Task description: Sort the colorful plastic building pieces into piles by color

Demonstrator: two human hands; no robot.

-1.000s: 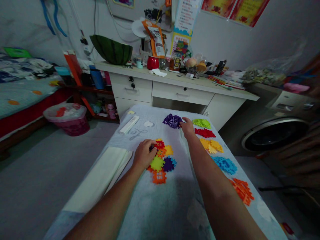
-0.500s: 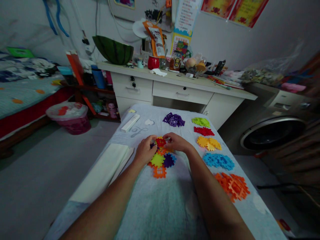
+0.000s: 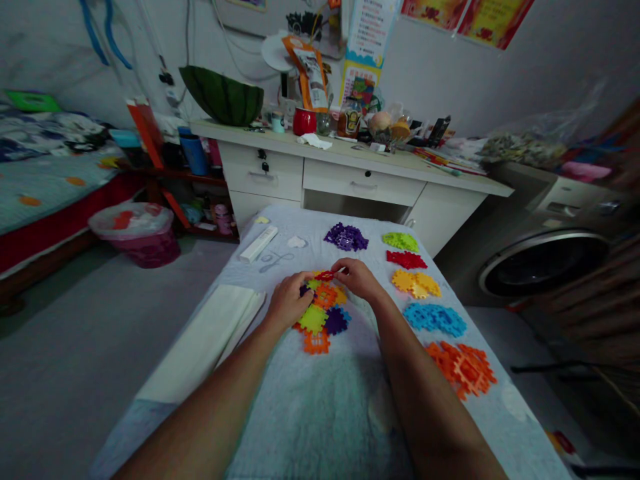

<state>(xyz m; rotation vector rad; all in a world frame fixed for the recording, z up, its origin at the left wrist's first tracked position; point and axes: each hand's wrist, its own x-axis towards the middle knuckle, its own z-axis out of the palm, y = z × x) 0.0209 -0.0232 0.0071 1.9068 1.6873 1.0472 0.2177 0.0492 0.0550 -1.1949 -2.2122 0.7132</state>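
Note:
A cluster of joined plastic interlocking tiles (image 3: 323, 317) in green, orange, purple and yellow lies mid-table on a pale cloth. My left hand (image 3: 287, 301) rests curled on the cluster's left edge, fingers on the tiles. My right hand (image 3: 357, 279) pinches a red tile (image 3: 326, 275) at the cluster's far end. Sorted piles lie to the right: purple (image 3: 346, 237), lime green (image 3: 401, 241), red (image 3: 406, 259), yellow (image 3: 416, 283), blue (image 3: 434, 319) and orange (image 3: 463, 368).
A folded white cloth (image 3: 205, 340) lies along the table's left side, with scissors (image 3: 273, 260) and a white box (image 3: 259, 243) beyond it. A cluttered desk (image 3: 350, 167) stands behind, a washing machine (image 3: 545, 267) to the right, a pink bin (image 3: 135, 233) and bed at left.
My right hand came back from the purple pile to the cluster and now lifts the red tile at the cluster's far end. My left hand stayed on the cluster.

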